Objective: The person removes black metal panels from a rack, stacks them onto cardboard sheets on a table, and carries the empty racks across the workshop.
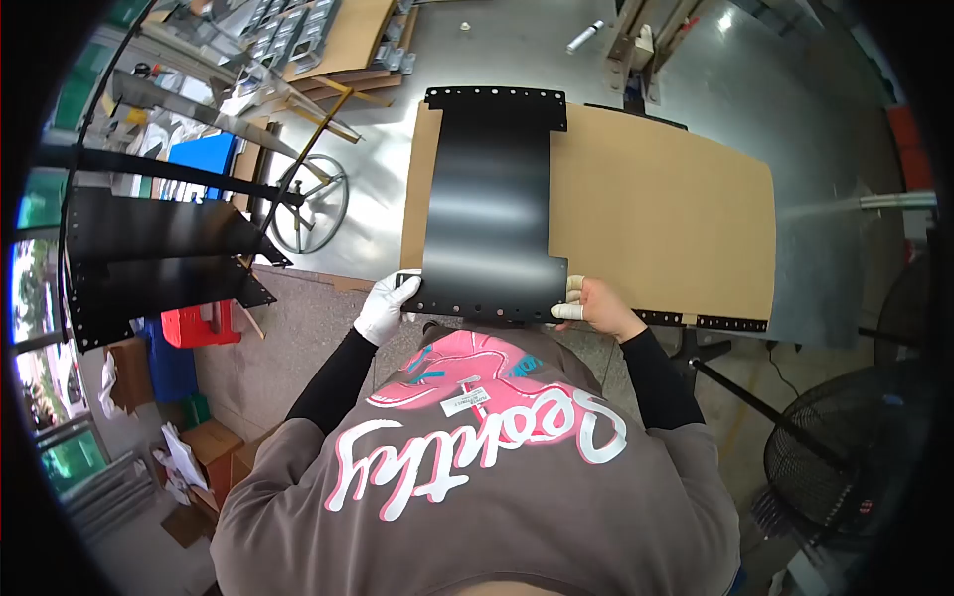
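Observation:
A glossy black sheet metal panel (487, 199) with rows of holes along its far and near edges lies in front of me. Its far part rests over a brown cardboard sheet (666, 209). My left hand (381, 310), in a white glove, grips the panel's near left corner with the thumb on top. At the near right corner my right hand (600, 306) pinches the panel; white covers are on some of its fingertips. Under the cardboard's near right edge, a perforated black strip (730, 323) sticks out.
More black panels (159, 233) hang on a rack at the left. A handwheel (310, 204) stands beside the metal table (383, 159). A white marker-like tube (585, 37) lies at the back. Two black fans are at the right, one fan (835, 447) nearer. Cardboard boxes (211, 447) sit on the floor.

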A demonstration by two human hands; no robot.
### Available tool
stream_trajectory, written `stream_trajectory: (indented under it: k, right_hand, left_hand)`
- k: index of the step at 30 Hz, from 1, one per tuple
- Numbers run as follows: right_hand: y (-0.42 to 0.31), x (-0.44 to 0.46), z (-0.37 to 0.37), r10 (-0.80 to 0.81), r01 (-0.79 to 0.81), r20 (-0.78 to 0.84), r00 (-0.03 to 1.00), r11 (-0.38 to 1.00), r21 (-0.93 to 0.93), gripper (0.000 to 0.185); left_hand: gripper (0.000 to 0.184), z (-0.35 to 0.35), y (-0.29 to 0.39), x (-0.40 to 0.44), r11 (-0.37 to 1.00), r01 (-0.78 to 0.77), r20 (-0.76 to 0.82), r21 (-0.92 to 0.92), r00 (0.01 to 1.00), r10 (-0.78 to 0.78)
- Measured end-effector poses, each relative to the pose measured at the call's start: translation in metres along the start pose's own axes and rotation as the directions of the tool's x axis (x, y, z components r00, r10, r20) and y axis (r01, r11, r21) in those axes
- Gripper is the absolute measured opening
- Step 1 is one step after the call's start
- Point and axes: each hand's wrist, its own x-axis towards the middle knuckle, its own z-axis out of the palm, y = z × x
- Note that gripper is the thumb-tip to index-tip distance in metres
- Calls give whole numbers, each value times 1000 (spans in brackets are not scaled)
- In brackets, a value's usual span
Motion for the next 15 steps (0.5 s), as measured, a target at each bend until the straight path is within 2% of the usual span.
stream_trajectory:
  k: [2, 3, 6, 8, 11, 12, 14, 15]
  right_hand:
    - [12, 22, -3, 0, -1, -49, 999, 1000, -27, 23]
    - [17, 33, -4, -3, 0, -75, 997, 999, -40, 23]
    - [34, 58, -12, -18, 12, -75, 997, 997, -80, 21]
    - [31, 61, -12, -24, 17, -64, 998, 994, -112, 20]
    - [22, 65, -4, 155, -196, -226, 962, 965, -174, 14]
    - [21, 69, -4, 155, -195, -201, 967, 961, -197, 14]
    - [21, 72, -9, 153, -260, -248, 957, 835, -485, 21]
    - [18, 71, -8, 141, -270, -263, 954, 781, -562, 24]
  left_hand:
    - [29, -14, -12, 7, 996, 23, -30, 90, 999, -21]
    - [29, -21, -18, 13, 997, 8, -56, 74, 998, -4]
    - [28, -35, -34, 36, 973, 104, -141, 206, 987, -76]
    - [28, -34, -39, 43, 978, 96, -199, 183, 978, -58]
    - [28, -34, -44, 46, 985, 86, -316, 151, 948, -35]
    - [28, -34, -48, 44, 986, 61, -354, 156, 935, -1]
    - [29, -29, -55, 41, 984, 13, -421, 175, 905, 63]
    - [31, -28, -60, 39, 980, -17, -396, 199, 913, 96]
